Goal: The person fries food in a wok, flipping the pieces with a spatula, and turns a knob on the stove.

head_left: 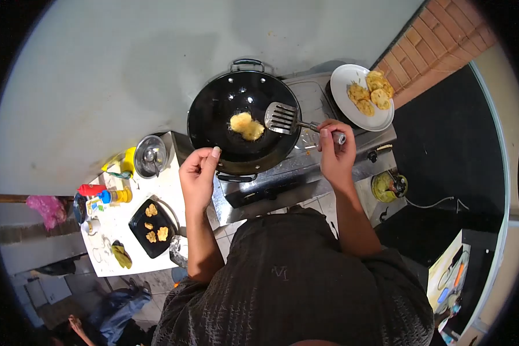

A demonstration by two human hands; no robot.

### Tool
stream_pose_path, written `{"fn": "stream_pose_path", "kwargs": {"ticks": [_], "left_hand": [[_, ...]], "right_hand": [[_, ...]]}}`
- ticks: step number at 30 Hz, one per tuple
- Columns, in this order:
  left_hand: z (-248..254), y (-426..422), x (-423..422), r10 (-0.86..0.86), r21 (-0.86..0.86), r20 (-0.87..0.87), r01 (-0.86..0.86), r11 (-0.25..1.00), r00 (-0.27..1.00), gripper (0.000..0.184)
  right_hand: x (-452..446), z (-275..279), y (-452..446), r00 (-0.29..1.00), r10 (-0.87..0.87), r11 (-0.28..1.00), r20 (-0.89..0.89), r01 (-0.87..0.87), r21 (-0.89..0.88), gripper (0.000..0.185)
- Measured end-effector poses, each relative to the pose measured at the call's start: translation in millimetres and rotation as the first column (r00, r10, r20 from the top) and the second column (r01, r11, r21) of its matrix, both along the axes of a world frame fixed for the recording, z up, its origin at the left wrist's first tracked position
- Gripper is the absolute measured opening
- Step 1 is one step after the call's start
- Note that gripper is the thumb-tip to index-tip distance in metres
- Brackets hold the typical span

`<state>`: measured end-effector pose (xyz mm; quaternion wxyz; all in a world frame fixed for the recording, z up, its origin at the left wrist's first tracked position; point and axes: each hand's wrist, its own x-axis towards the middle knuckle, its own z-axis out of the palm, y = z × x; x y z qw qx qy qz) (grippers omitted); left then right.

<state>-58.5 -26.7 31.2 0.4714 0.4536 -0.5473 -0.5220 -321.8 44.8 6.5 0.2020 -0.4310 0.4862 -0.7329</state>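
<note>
A large black wok (213, 109) sits on the steel stove (305, 164), with a yellow, battered piece of food (246, 126) in its middle. My right hand (337, 151) is closed round the handle of a slotted metal spatula (281, 118), whose blade is over the right side of the wok, just right of the food. At the wok's lower left rim is my left hand (200, 173), thumb and fingers pressed together; whatever they may hold is too small to make out.
Fried pieces lie on a white plate (345, 76) at the back right. On the left, a white table (111, 230) bears a black square plate (155, 248) with several pieces, a metal bowl (150, 156) and bottles. Another person (118, 308) is at the lower left.
</note>
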Motion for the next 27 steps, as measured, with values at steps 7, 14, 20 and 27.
{"fn": "stream_pose_path", "kwargs": {"ticks": [7,14,20,27], "left_hand": [[5.2,-9.0,-4.7,-0.058,0.030,-0.020,0.059,0.998,0.998,0.013],[-1.2,-10.1,-3.3,-0.027,0.097,0.005,0.026,0.995,1.000,0.014],[-7.6,-3.9,10.1,0.037,0.108,0.028,-0.040,0.993,0.999,0.014],[-11.1,18.1,16.5,0.117,0.133,0.028,-0.120,0.984,0.993,0.014]], "right_hand": [[2.2,1.4,13.2,0.998,-0.066,0.998,0.007,0.066,-0.006,0.012],[9.7,2.9,17.8,0.995,-0.075,0.997,0.070,0.077,-0.030,0.011],[13.8,2.9,6.5,0.999,-0.016,1.000,0.037,0.015,0.023,0.011],[30.1,-3.9,-25.5,0.985,0.164,0.986,-0.045,-0.162,0.047,0.010]]}}
